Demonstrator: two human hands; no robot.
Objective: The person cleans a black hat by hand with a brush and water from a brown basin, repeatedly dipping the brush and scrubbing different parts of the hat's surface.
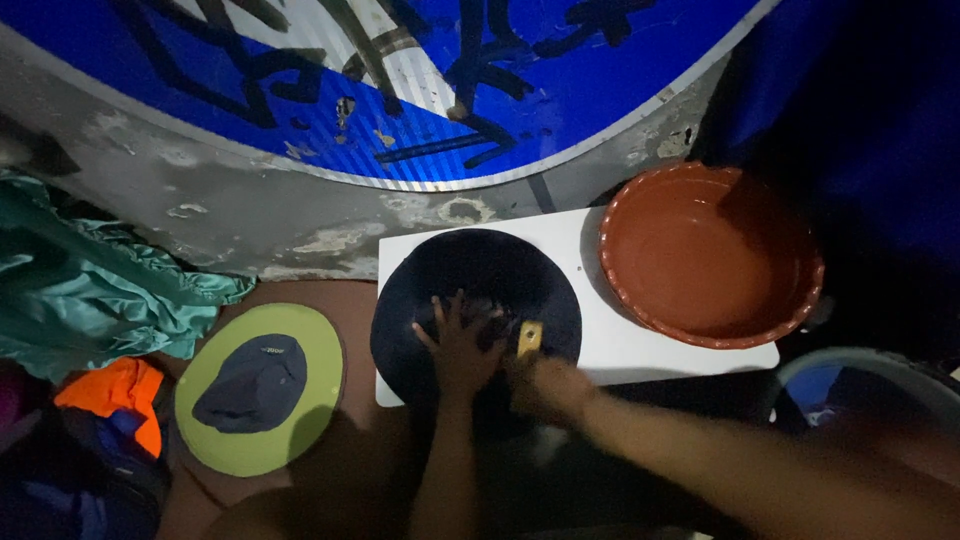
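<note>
Both hands work on the dark round hat [478,290] on the white board [640,345]: my left hand [462,345] presses flat with spread fingers, my right hand [540,385] grips a small yellow block [529,337], rubbing I think; steady pressure comes next.

Dim, dark edges, motion blur.

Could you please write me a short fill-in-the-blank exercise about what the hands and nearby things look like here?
1. The left hand presses flat on a dark round ____ lying on the white board.
2. The right hand holds a small ____-coloured block.
3. The brown basin sits on the board's ____ end.
4. The hat on the floor has a ____ brim.

Missing words: hat; yellow; right; green
</note>
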